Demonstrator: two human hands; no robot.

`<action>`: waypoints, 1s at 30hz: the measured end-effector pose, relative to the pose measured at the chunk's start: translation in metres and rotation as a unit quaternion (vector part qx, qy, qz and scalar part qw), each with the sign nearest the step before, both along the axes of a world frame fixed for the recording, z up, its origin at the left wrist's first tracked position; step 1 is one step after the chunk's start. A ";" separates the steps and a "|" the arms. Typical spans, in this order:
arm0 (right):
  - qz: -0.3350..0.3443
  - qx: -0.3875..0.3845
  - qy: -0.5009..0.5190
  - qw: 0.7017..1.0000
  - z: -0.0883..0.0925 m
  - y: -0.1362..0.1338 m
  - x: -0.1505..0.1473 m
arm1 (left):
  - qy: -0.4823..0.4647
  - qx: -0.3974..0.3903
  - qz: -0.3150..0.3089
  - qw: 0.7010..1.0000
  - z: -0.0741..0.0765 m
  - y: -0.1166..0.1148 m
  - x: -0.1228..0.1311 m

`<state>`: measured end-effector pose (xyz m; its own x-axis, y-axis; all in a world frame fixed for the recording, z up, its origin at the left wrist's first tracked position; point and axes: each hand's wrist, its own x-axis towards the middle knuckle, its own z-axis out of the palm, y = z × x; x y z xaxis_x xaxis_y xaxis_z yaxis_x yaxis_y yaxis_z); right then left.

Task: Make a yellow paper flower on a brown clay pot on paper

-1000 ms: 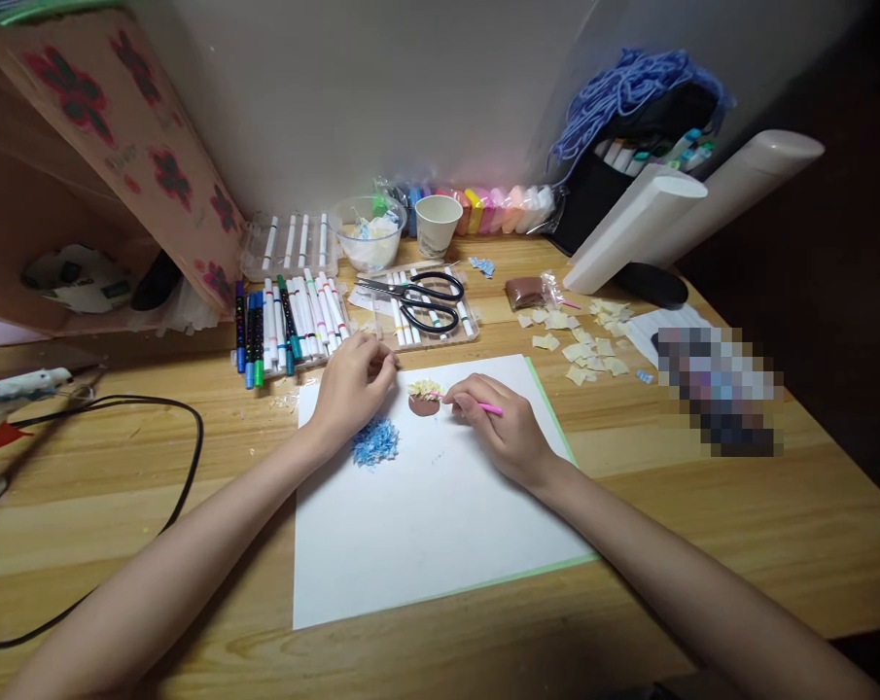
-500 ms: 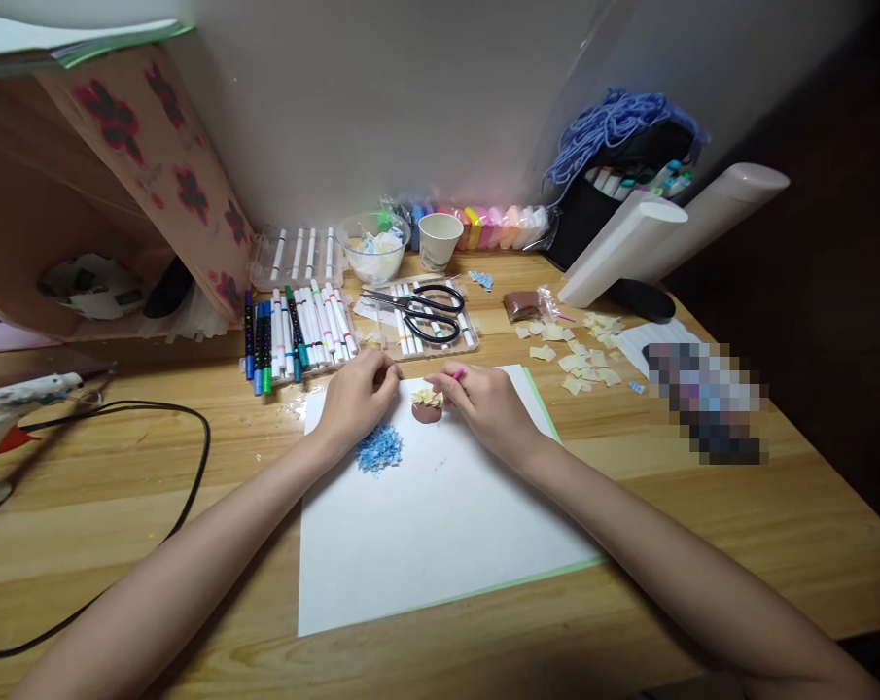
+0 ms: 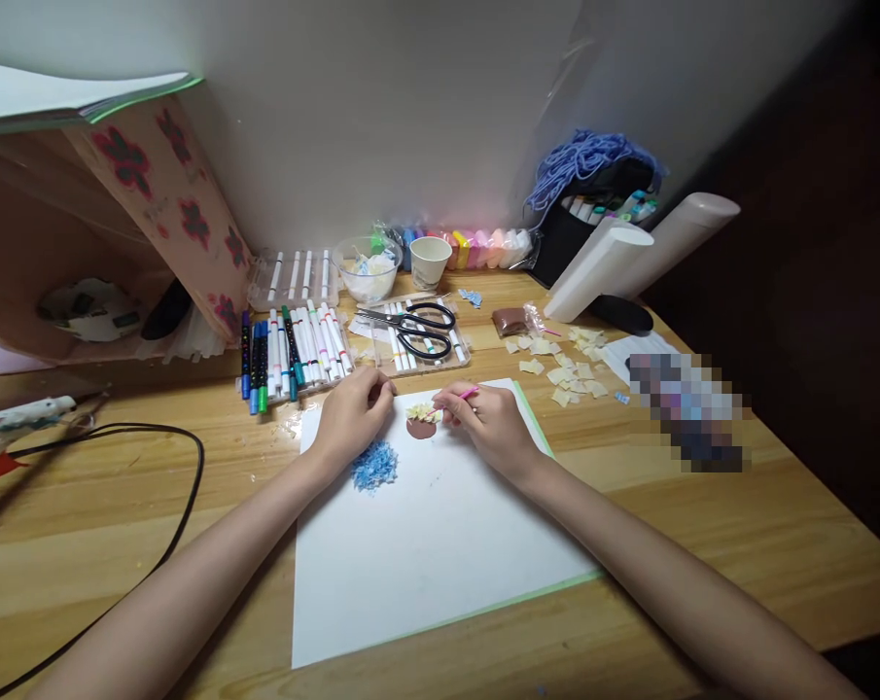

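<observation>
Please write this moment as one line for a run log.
left hand: curled, on top edge of white paper | right hand: grips pink stick at yellow bits on brown disc | blue shreds: on paper beside left hand

A sheet of paper (image 3: 425,544) lies by the table's near edge; markers (image 3: 294,345) and scissors (image 3: 410,321) behind it, bowl (image 3: 367,270) and cup (image 3: 430,261) at the far edge, glue gun (image 3: 9,428) at the left edge.
</observation>
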<state>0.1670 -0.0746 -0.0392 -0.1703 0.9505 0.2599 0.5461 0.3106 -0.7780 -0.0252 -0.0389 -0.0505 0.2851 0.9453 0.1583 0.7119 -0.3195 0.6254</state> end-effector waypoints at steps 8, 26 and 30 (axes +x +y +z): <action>0.045 0.045 -0.077 0.995 -0.001 0.004 -0.005 | -0.008 -0.004 -0.004 1.000 0.000 0.001 0.000; -0.137 0.090 -0.120 0.979 -0.026 0.017 0.124 | -0.022 -0.051 0.034 0.998 0.004 0.004 -0.001; -0.149 0.116 -0.130 0.973 -0.032 0.026 0.120 | -0.035 -0.051 0.033 0.998 0.003 0.005 -0.001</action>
<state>0.2869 -0.0490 -0.0712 0.0143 0.8887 0.4583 0.8081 0.2597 -0.5288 -0.0257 -0.0338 -0.0473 0.2139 0.9738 0.0769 0.6824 -0.2053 0.7016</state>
